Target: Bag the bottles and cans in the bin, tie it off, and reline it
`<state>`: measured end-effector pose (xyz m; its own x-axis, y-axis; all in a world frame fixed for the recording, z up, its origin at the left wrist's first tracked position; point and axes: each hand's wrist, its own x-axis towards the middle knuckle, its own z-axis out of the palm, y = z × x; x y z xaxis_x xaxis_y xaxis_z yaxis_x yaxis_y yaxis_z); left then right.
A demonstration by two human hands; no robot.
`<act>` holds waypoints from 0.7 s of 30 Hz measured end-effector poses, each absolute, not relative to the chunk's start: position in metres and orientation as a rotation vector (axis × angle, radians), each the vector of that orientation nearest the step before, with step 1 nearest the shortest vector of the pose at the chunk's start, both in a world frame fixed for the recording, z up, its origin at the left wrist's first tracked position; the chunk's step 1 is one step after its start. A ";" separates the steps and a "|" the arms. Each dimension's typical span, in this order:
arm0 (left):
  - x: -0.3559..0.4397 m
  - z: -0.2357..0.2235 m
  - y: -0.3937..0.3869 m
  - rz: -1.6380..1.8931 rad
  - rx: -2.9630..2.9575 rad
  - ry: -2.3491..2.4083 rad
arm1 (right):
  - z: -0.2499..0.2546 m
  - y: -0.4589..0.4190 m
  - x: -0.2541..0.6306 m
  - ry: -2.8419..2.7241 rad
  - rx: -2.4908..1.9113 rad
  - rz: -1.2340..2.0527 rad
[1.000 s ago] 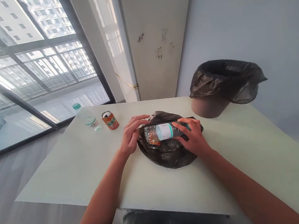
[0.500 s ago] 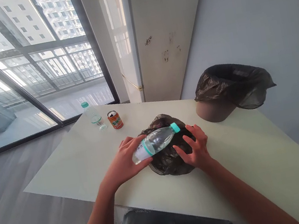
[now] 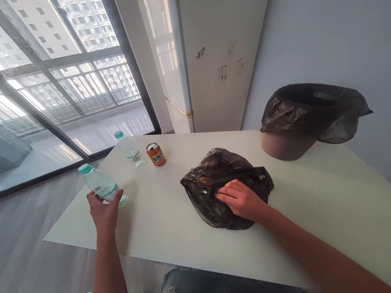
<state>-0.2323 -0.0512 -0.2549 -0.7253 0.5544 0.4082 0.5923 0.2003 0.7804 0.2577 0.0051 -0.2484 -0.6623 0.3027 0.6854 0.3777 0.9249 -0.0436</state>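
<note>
Left hand (image 3: 104, 214) wrapped round green-capped bottle (image 3: 98, 180), right hand (image 3: 242, 202) half-curled on black plastic bag (image 3: 209, 207), hold unclear; tilted release could topple bottle.

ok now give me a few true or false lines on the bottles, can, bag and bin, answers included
1. The left hand holds a clear bottle. True.
2. The orange can stands near another bottle. True.
3. Both bottles have their caps off. False: each wears a green cap.
4. The right hand touches the dark plastic bag. True.
5. The bin is left of the can. False: the bin is to its right.
</note>
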 end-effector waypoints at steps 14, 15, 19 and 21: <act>-0.213 -0.233 -0.031 -1.572 -1.125 -2.270 | -0.249 0.009 0.254 -2.419 -0.828 -0.139; -0.198 -0.227 -0.037 -1.565 -1.097 -2.147 | -0.248 0.009 0.254 -2.411 -0.871 -0.130; -0.108 -0.207 -0.057 -1.621 -1.576 -2.003 | -0.248 0.010 0.253 -2.428 -0.958 -0.079; -0.060 -0.207 -0.060 -1.544 -2.100 -2.052 | -0.249 0.010 0.252 -2.467 -0.968 -0.034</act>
<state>-0.0605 -0.0598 -0.2066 -0.1892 0.8586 0.4764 0.6955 -0.2253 0.6823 0.2524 0.0099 -0.2489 -0.6311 0.6334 0.4477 0.6456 0.7489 -0.1495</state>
